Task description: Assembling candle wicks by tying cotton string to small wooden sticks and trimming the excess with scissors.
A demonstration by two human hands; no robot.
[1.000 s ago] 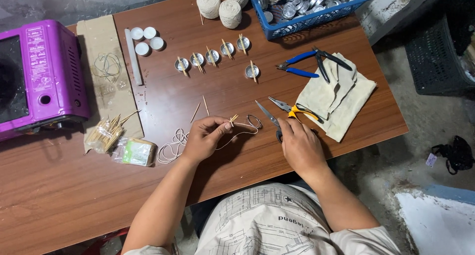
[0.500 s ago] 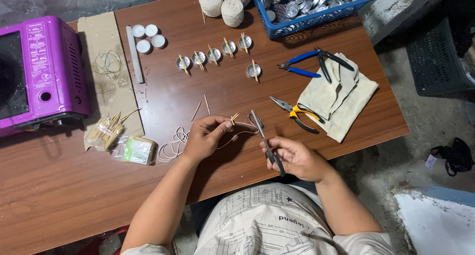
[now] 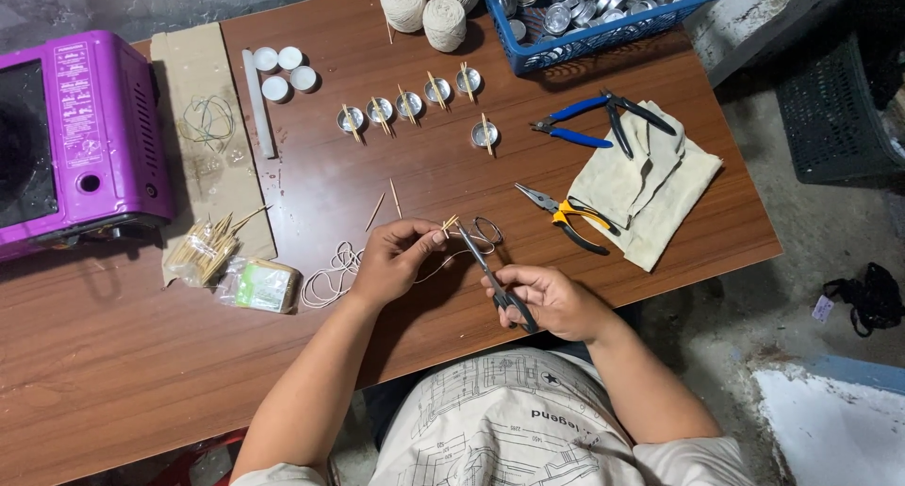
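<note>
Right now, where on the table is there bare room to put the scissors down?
Bare wood lies at the near left corner of the table, below the bag of sticks. Another free strip runs between the cup row and the yellow pliers. It is crowded by the blue basket, on the cloth, and around both hands, the left hand and the right hand.

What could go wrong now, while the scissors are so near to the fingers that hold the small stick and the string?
The scissors in the right hand point at the left hand, so a slip might nick the fingertips. The stick is pinched only at its end and could drop. The loose string lies in coils on the table and might snag.
</note>
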